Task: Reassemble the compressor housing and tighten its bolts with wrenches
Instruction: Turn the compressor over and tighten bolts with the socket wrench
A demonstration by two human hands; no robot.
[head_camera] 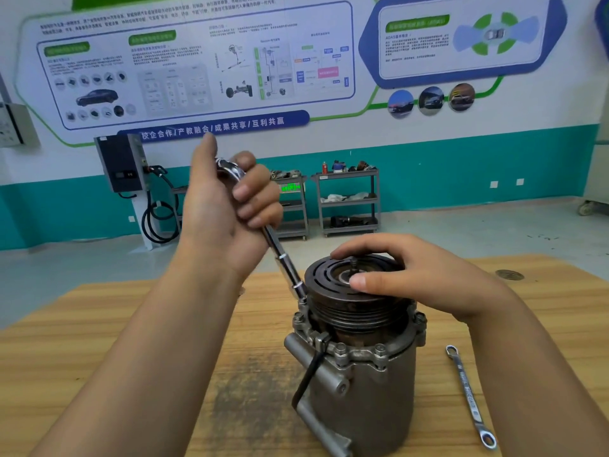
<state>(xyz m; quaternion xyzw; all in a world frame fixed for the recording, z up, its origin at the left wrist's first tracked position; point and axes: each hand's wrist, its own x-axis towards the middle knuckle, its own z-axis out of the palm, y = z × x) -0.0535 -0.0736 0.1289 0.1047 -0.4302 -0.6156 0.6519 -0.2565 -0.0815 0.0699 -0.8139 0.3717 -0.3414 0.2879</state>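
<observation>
Chrome ratchet wrench [280, 253] clenched in left hand [227, 212], pulley [329, 286] braced under relaxed fingers [369, 247] of right hand [428, 278]. Keep socket [301, 294] square; pull steadily.

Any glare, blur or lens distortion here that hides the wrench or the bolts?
Head view: soft even light, faint shadows; glare on the head of the ratchet wrench in the left hand; wide-angle bowing of the table edge and wall band; poster text blurred, compressor bolts readable.

compressor housing [362, 400] dull grey, rusty brown under pulley | pulley [349, 291] dark, slotted face, ribbed rim | ratchet wrench [286, 265] chrome | spanner [469, 395] silver | table [99, 357] light wood grain, dark stain | wall [494, 159] white over teal band
</observation>
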